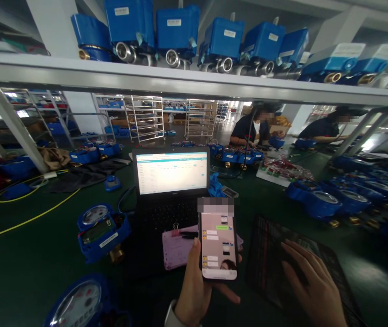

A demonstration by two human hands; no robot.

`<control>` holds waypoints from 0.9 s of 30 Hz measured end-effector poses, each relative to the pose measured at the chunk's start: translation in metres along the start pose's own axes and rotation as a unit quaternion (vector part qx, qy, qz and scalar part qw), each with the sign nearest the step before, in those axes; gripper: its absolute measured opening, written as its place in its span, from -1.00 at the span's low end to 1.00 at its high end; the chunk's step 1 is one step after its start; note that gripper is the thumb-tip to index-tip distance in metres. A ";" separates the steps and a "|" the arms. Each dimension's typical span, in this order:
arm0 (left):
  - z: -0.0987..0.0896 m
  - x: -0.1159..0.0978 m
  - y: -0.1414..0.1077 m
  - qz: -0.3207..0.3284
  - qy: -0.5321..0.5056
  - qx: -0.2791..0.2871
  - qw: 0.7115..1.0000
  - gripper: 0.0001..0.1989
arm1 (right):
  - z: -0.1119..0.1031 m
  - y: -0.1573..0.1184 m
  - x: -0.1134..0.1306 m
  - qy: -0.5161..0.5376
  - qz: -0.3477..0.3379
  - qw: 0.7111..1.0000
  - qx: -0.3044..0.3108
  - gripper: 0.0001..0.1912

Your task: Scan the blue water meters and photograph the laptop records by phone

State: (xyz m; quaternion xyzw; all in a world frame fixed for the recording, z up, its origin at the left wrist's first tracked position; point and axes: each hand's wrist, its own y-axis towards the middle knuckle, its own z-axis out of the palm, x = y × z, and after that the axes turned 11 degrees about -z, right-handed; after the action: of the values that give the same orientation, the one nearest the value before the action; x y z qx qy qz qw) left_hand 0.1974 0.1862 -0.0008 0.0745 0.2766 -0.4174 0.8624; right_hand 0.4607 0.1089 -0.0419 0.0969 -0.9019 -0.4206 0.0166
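My left hand [197, 281] is wrapped around a smartphone [218, 245], held upright with a chat on its lit screen. Below and right of it, my right hand [311, 277] lies palm down with fingers stretched out over a dark mouse pad [265, 254]. A dark shape shows between its thumb and fingers; I cannot make out what it is. Behind the phone stands an open laptop [171, 175] with a web page showing. A pink notepad [178, 250] with a binder clip [176, 228] and a dark pen [190, 235] on it is partly hidden by the phone.
Blue meters [100, 231] sit left of the laptop, and rows of them [320, 200] are on the right. A shelf [180, 75] carrying more meters crosses overhead. A yellow cable [33, 218] runs along the left. Two co-workers [248, 129] sit beyond the bench.
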 end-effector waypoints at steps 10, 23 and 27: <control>-0.002 0.003 -0.006 0.045 0.042 -0.068 0.996 -0.32 | -0.021 0.134 0.105 0.134 -0.152 0.977 -0.064 -0.58; 0.006 -0.002 -0.006 0.040 0.038 -0.086 0.995 -0.24 | -0.010 0.147 0.113 0.148 -0.151 0.977 -0.032 -0.52; 0.004 -0.002 -0.007 0.048 0.037 -0.081 0.995 -0.28 | -0.014 0.147 0.112 0.161 -0.155 0.974 -0.045 -0.56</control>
State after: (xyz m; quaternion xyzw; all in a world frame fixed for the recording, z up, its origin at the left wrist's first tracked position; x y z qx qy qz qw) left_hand 0.1928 0.1811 0.0045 0.0333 0.3371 -0.3485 0.8740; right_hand 0.3287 0.1695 0.0728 0.3011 -0.8416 -0.4370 0.1004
